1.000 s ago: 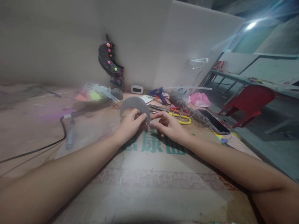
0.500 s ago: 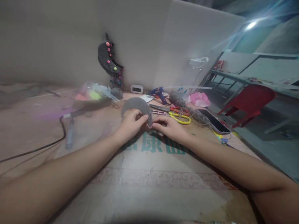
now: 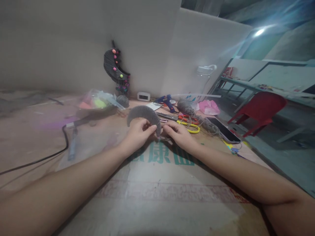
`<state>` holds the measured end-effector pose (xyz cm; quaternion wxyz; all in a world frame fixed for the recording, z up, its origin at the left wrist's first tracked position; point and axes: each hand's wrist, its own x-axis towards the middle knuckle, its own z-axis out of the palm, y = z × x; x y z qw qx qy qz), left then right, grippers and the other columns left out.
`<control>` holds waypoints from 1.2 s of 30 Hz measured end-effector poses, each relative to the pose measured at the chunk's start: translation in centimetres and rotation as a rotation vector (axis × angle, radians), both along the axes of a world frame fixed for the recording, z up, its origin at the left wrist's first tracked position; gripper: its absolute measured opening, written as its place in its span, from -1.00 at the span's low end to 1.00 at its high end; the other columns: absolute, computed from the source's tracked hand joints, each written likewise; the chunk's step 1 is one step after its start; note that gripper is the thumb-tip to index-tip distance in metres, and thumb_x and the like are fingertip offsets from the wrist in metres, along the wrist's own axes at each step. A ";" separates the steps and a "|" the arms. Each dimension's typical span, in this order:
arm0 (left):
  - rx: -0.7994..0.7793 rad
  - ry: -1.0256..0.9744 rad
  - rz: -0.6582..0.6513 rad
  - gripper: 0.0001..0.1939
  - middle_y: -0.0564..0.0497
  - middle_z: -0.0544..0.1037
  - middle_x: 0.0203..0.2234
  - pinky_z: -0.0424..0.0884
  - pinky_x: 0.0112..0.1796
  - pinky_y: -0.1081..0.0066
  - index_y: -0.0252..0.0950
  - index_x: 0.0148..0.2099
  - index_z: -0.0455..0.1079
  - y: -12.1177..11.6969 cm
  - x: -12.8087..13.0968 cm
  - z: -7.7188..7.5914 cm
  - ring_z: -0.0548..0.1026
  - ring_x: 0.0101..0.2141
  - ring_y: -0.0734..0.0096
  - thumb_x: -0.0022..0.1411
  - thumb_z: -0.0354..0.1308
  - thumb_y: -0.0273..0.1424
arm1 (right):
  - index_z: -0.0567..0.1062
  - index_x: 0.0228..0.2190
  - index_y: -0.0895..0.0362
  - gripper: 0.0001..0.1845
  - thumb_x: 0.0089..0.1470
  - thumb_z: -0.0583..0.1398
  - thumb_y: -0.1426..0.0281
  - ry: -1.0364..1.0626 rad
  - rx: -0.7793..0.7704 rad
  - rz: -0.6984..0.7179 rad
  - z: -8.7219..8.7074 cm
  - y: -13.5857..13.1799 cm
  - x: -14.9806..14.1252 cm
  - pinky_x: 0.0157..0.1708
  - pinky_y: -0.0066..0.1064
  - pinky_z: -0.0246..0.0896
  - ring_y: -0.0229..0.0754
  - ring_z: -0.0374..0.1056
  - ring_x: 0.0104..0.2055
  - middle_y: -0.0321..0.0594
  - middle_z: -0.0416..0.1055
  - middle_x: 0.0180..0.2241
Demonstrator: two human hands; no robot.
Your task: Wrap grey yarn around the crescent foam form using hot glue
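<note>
A crescent shape wrapped in grey yarn [image 3: 144, 112] stands above the table in front of me. My left hand [image 3: 139, 132] is closed on it, thumb against the face near its right-hand tip. Just right of that tip, my right hand [image 3: 178, 133] is closed in a pinch with a strand of grey yarn [image 3: 165, 139] at its fingertips. The exact grip is small and partly hidden by the fingers. Behind the right hand lie yellow-handled scissors [image 3: 194, 128], red-handled scissors [image 3: 188, 118] and a loose skein of grey yarn [image 3: 187, 107].
A finished-looking dark crescent with coloured pompoms [image 3: 112, 64] hangs on the wall. Below are a bowl of bright pieces [image 3: 97, 105], a small clock [image 3: 143, 96] and a blue glue gun [image 3: 167, 101]. Rightward are a phone [image 3: 222, 129], a pink bag [image 3: 209, 107], a bottle [image 3: 203, 78] and a red chair [image 3: 261, 108].
My right hand's fingers have shifted slightly away from the crescent's tip and up. The left hand keeps its hold. The whole view has tilted slightly.
</note>
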<state>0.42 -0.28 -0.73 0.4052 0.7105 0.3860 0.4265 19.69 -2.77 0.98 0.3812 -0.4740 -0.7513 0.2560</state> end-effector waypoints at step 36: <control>0.011 0.133 -0.038 -0.65 0.08 0.41 -0.57 0.24 -0.38 0.41 -0.26 -0.44 0.24 -0.6 0.6 0.0 0.36 -0.47 0.39 0.25 0.00 -0.11 | 0.35 -0.58 0.14 -0.66 0.11 0.12 0.19 -0.029 -0.055 0.026 -0.2 0.0 -0.4 -0.53 -0.50 0.05 -0.32 0.17 -0.54 -0.35 0.24 -0.61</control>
